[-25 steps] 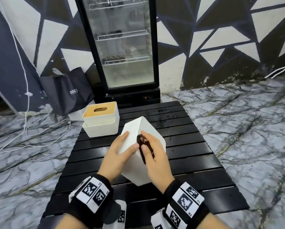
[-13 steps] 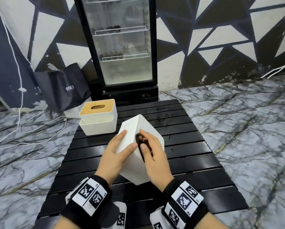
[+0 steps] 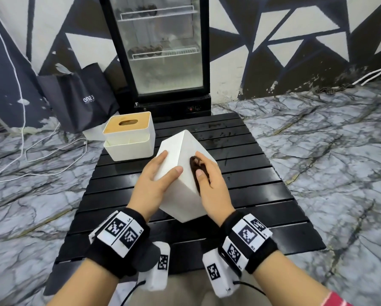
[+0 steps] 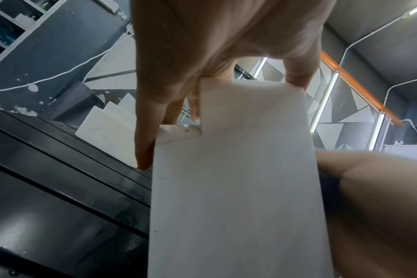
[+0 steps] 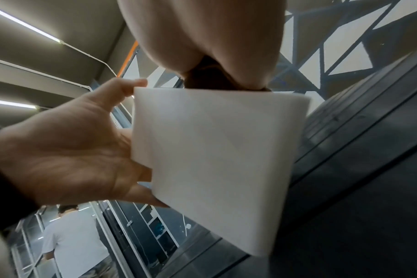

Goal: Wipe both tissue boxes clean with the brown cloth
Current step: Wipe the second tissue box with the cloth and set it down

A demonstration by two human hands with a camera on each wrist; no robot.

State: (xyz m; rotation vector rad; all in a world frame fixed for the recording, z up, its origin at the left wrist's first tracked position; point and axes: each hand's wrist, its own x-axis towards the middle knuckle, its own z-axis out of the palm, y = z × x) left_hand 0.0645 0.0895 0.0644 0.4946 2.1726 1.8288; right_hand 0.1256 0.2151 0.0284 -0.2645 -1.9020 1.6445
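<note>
Fingers (image 3: 161, 156), left hand (image 3: 151, 186): clamped with thumb across white tissue box (image 3: 181, 191), tilted over bench (image 3: 253, 180).
Box handling: judged light, rigid, slick; best braced across opposite faces.
Fingers (image 3: 201, 156), right hand (image 3: 214, 191): brown cloth (image 3: 195, 166) pinched against box's right face.

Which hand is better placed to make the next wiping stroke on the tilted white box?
Right. The right hand presses the brown cloth against the tilted white tissue box, while the left hand grips its other side, steadying it.
</note>
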